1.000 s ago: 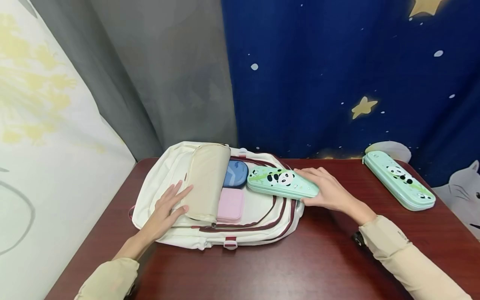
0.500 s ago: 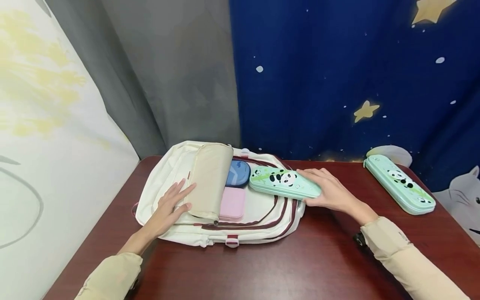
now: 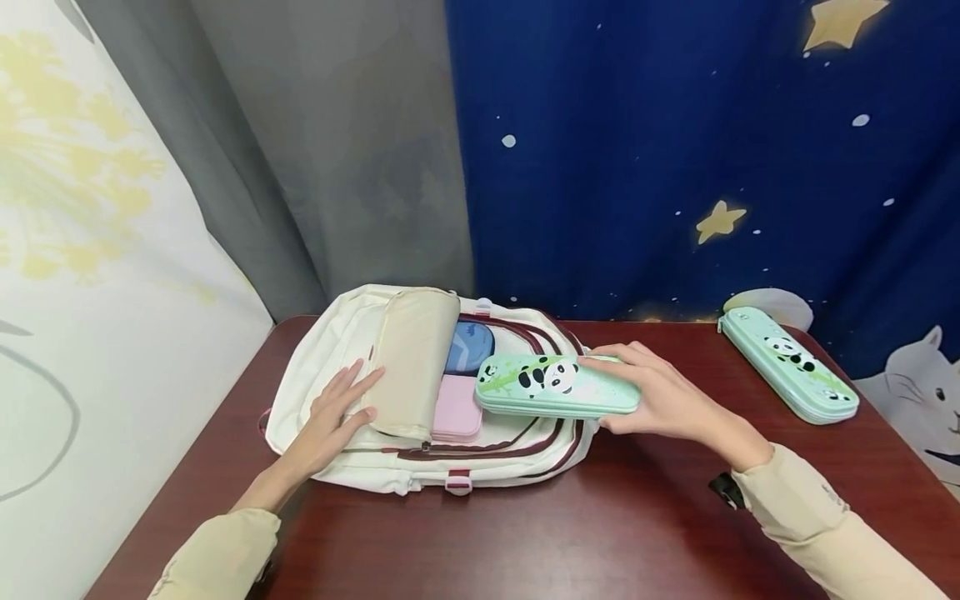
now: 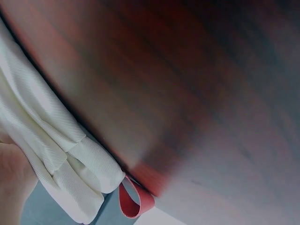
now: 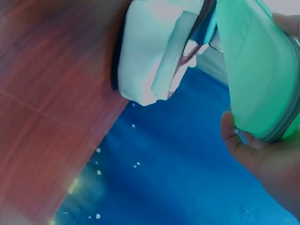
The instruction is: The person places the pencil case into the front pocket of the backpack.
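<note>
A white backpack (image 3: 330, 333) with dark red trim lies flat on the table, its beige flap (image 3: 416, 358) folded back. My left hand (image 3: 330, 425) rests on that flap with fingers spread. In my right hand (image 3: 667, 396) I hold one end of a mint-green panda pencil case (image 3: 517, 387), held over the backpack's right part. The right wrist view shows fingers and thumb on opposite sides of the pencil case (image 5: 258, 75). Partly tucked under the flap are a blue rounded case (image 3: 470, 346) and a pink square item (image 3: 459, 407).
A second mint-green panda pencil case (image 3: 791, 362) lies at the table's right edge. The dark red wooden table (image 3: 510, 542) backs onto a blue and grey curtain (image 3: 570, 208). White patterned fabric (image 3: 135, 333) hangs at the left.
My right hand has brought the pencil case slightly toward me and to the left, turning it more level across the view. The left hand stays on the flap.
</note>
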{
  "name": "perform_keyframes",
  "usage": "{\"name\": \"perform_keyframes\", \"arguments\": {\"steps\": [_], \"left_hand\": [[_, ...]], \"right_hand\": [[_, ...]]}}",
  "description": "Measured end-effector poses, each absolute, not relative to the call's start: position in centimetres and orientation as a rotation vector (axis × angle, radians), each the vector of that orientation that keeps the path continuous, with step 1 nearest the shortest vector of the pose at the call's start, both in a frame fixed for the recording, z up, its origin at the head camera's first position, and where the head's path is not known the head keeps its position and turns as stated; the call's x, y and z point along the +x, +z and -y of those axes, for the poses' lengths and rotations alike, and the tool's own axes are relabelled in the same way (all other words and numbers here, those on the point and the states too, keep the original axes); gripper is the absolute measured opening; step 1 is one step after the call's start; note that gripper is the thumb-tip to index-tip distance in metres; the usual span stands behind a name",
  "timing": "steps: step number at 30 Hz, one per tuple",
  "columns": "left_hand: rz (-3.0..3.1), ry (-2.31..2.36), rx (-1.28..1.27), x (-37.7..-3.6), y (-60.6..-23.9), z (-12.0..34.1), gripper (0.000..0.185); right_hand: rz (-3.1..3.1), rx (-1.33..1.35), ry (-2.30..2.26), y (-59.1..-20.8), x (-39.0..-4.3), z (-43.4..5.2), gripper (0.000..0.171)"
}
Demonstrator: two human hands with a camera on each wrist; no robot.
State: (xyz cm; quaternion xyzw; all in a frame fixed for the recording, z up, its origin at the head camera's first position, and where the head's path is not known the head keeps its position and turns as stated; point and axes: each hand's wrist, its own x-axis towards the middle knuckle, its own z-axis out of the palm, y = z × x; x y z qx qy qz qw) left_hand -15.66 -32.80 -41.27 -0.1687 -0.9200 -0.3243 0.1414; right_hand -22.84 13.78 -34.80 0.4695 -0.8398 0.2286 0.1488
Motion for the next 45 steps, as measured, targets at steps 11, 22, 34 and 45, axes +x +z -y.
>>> {"name": "perform_keyframes", "arguments": {"steps": [11,22,34,45], "left_hand": [[2.599,-0.889,-0.562,-15.9,-41.3,32.6,0.053],[2.581,-0.937,-0.569,-15.9,-41.4,32.7,0.053],[2.616,-1.037,-0.513,-15.9,-41.3,33.1,0.054],[2.608,-1.054,-0.554,-16.3,-41.3,33.0,0.052]], "right_hand": [[2.367,1.384,0.706,-34.8,-22.6,-12.9,0.072],[2.466,1.491,0.656,-34.8,-22.3,-9.9,0.067],[2.522,1.491,0.657,-35.9,-22.6,-8.3,0.065],[2.594,1.498,0.723,-36.8,-23.4,-7.6,0.067]]}}
